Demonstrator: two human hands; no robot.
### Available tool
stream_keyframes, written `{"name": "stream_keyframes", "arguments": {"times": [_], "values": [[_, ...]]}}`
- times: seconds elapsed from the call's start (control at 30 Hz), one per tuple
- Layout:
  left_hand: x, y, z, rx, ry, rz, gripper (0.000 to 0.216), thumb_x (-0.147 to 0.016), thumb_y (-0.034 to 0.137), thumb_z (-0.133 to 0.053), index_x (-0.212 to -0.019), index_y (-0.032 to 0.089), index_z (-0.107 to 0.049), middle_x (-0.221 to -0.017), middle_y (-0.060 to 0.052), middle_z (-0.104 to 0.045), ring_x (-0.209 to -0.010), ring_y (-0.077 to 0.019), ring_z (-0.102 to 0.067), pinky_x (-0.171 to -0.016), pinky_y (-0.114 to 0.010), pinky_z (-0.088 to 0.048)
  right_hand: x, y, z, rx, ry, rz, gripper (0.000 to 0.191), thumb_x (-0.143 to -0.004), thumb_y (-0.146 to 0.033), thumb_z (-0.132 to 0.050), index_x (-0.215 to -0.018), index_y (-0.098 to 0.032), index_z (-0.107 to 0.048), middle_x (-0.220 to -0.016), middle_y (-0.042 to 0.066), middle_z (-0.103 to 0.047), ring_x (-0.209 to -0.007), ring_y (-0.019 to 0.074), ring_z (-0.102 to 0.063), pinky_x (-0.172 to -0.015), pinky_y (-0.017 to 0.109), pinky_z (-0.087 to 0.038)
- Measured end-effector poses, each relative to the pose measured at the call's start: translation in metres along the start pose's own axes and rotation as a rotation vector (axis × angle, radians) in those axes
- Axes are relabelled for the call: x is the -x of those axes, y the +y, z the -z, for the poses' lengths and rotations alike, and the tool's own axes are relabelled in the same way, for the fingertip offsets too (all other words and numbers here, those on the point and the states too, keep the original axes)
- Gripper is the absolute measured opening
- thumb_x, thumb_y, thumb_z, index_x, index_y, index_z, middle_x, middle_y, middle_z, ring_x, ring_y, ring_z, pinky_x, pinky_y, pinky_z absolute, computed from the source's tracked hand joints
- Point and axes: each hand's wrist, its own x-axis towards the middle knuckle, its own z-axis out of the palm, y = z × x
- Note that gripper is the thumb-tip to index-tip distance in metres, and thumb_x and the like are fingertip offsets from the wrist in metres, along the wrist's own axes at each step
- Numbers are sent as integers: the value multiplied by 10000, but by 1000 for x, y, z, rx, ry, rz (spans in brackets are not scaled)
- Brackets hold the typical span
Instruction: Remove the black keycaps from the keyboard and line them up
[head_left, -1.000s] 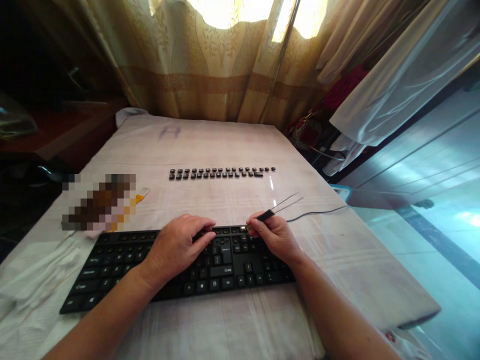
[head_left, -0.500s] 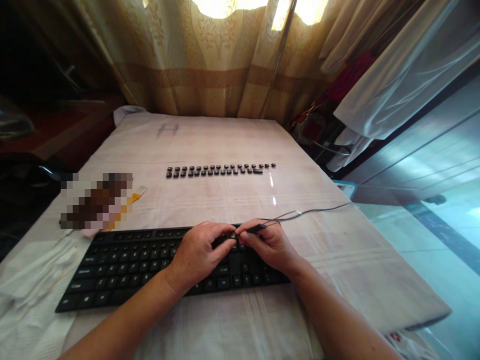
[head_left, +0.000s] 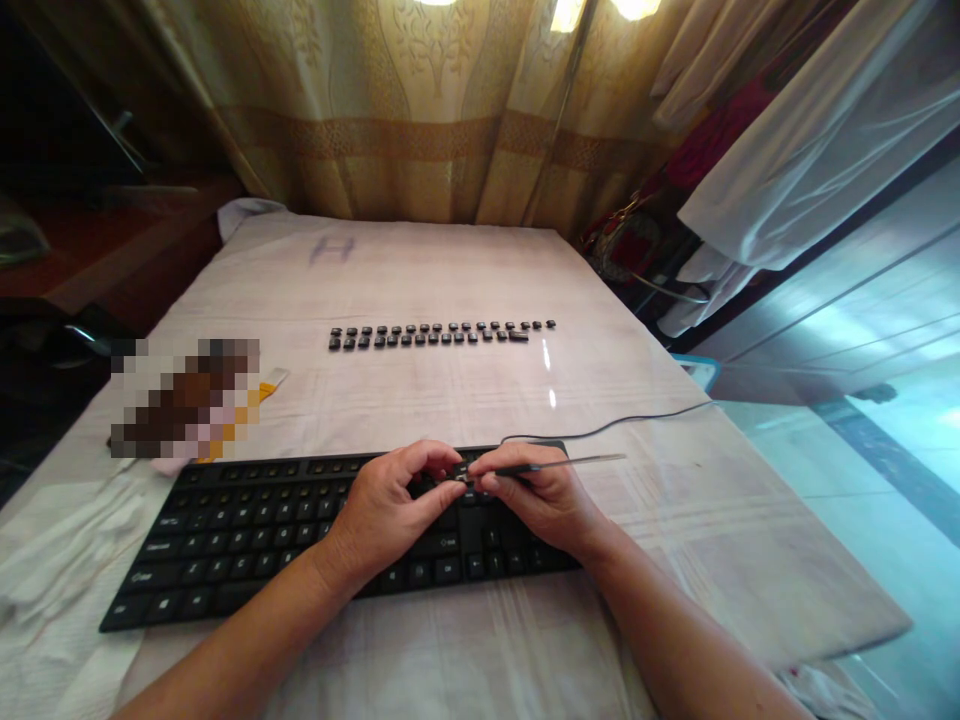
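Note:
A black keyboard point(head_left: 255, 535) lies across the near part of the table under both my hands. Over its upper right part, my left hand point(head_left: 394, 500) is closed, thumb and forefinger pinching a small black keycap point(head_left: 463, 468). My right hand point(head_left: 544, 500) meets it there, its fingertips touching the same spot. Lying across the right fingers is a slim tool point(head_left: 555, 464) with a dark end and a thin metallic shaft pointing right. My fingers hide part of the keys beneath. Farther back, loose black keycaps point(head_left: 427, 340) stand in two rows.
A pale checked cloth point(head_left: 675, 540) covers the table. From behind the keyboard a black cable point(head_left: 630, 416) runs to the right edge. A blurred-out item point(head_left: 187, 400) and a yellow strip with a pale end point(head_left: 271, 388) lie at left. Curtains point(head_left: 420, 150) hang behind.
The tool in my right hand has turned, its shaft now pointing more level to the right. The view has shifted slightly; both hands stay at the same part of the keyboard.

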Motion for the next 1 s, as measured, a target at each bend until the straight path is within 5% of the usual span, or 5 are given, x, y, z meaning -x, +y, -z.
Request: {"name": "stream_keyframes", "arguments": {"times": [0.2, 0.4, 0.7, 0.93, 1.0], "values": [[0, 1, 3, 197, -65, 96, 178, -794, 278, -682, -955, 207, -663, -693, 31, -642, -594, -105, -577, -552, -199, -470, 1, -2, 0, -102, 5, -31, 99, -886, -183, -671, -965, -225, -715, -868, 16, -774, -774, 132, -719, -726, 241, -574], [-3, 3, 6, 252, -99, 7, 176, -824, 252, -646, -971, 201, -729, -899, -39, -702, -761, -141, -632, -652, -231, -505, 1, -1, -1, -138, -10, -29, 81, -891, -191, -664, -943, -219, -718, -868, 26, -767, -798, 138, -712, -754, 254, -564], [-6, 3, 8, 396, 47, 285, 258, -773, 396, -694, -916, 182, -700, -652, 13, -660, -591, -119, -600, -518, -207, -469, -1, -4, 7, -121, 54, -295, 220, -931, -365, -584, -863, -187, -692, -755, 24, -713, -686, 146, -666, -635, 261, -539], [-7, 4, 6, 402, 45, 300, 241, -752, 396, -714, -863, 183, -692, -742, -10, -697, -626, -125, -615, -517, -213, -471, 5, 19, 52, 166, 277, -453, 256, -942, -427, -494, -957, -190, -591, -696, 5, -665, -557, 131, -588, -544, 244, -457], [-7, 4, 6, 401, 35, 305, 229, -754, 386, -712, -856, 182, -696, -745, -12, -698, -635, -126, -616, -523, -211, -472, 8, 24, 72, 358, 223, -539, 254, -914, -420, -514, -967, -191, -610, -636, -3, -649, -571, 151, -604, -569, 255, -446]]}}
